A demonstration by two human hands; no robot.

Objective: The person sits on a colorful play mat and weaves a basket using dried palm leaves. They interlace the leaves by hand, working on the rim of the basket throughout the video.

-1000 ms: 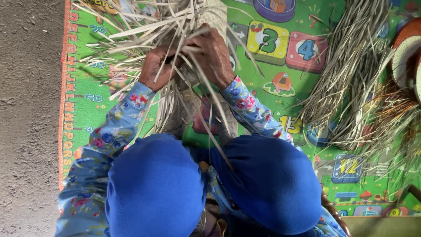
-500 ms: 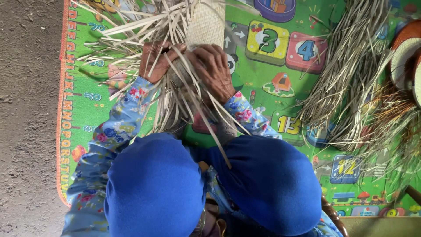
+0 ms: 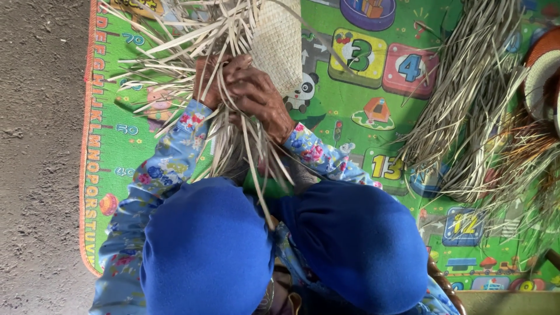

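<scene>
Both hands drawn together since a second ago: left hand [image 3: 211, 79] and right hand [image 3: 256, 93] pinching loose strips [image 3: 233, 146] beside woven panel [image 3: 279, 44], now exposed near play mat [image 3: 350, 116] far edge.

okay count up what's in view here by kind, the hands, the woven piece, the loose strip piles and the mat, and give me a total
Hands: 2, the left hand and right hand, both gripping strips of the woven piece
Woven piece: 1, partly plaited, loose ends fanning out
Loose strip piles: 1, on the right
Play mat: 1, green with coloured pictures
Total: 5
</scene>
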